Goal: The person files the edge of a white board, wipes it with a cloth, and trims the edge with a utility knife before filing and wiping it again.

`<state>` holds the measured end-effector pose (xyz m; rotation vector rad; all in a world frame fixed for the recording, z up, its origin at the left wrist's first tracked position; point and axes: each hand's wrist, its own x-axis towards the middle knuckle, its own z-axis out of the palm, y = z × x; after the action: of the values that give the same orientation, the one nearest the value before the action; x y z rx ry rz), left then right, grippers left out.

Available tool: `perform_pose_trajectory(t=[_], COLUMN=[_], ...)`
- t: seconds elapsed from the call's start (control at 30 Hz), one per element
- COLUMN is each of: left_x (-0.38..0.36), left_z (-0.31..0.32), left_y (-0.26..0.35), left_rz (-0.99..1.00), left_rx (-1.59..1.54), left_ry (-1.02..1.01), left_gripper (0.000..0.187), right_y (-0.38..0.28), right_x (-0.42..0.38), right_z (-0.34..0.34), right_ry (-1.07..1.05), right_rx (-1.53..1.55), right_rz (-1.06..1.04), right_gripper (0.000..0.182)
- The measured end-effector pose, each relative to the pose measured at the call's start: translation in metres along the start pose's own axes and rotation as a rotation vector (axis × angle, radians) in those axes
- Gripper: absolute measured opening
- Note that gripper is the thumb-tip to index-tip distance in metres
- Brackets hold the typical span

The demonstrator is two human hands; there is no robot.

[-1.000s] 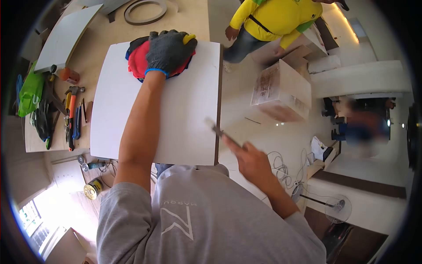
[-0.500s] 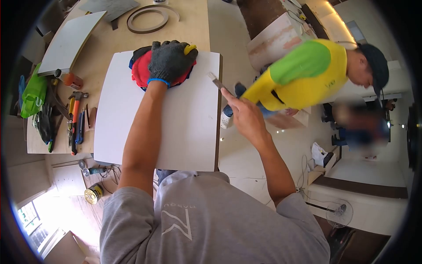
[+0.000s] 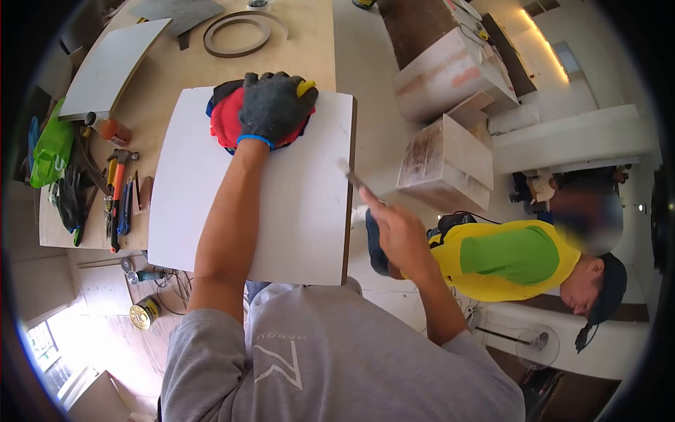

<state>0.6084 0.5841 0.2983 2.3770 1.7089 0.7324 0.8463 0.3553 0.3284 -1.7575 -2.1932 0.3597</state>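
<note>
My left hand, in a dark grey glove with a blue cuff, presses down with bent fingers on a bundled red and dark blue cloth. A yellow piece shows beside its thumb. The cloth lies on the far part of a white board with a dark right edge. My bare right hand grips a slim flat tool, its forefinger stretched along it. The tool is blurred and overlaps the board's right edge in this view; its exact kind does not show.
On the wooden table lie a coil of edge banding, a hammer, a bottle, a spare glove and a curved white panel. A person in yellow and green is close on my right. Boxy cabinets stand beyond.
My right hand and the tool have moved down and slightly right along the board's edge. My left hand stays on the cloth. The person in yellow has moved nearer, to the lower right.
</note>
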Motion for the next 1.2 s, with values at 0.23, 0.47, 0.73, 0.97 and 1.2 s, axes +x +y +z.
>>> perform_pose_trajectory(t=[0.23, 0.47, 0.73, 0.97, 1.2], left_x=[0.001, 0.001, -0.001, -0.001, -0.003], left_z=[0.001, 0.000, -0.005, 0.007, 0.017], left_y=[0.002, 0.002, 0.003, 0.003, -0.017], left_rz=[0.015, 0.016, 0.009, 0.033, -0.057], left_rx=[-0.007, -0.023, -0.029, -0.081, -0.381], left_ry=[-0.007, 0.001, -0.031, 0.060, 0.171], left_gripper=[0.040, 0.040, 0.041, 0.036, 0.033], right_y=[-0.001, 0.026, 0.022, 0.047, -0.056], right_x=[0.020, 0.132, 0.072, 0.153, 0.077], right_z=[-0.006, 0.001, 0.000, 0.010, -0.040], right_ry=[-0.095, -0.001, -0.030, 0.098, -0.246], right_rx=[-0.082, -0.104, -0.100, -0.039, -0.164], right_rz=[0.066, 0.064, 0.025, 0.026, -0.207], right_gripper=[0.060, 0.052, 0.050, 0.050, 0.048])
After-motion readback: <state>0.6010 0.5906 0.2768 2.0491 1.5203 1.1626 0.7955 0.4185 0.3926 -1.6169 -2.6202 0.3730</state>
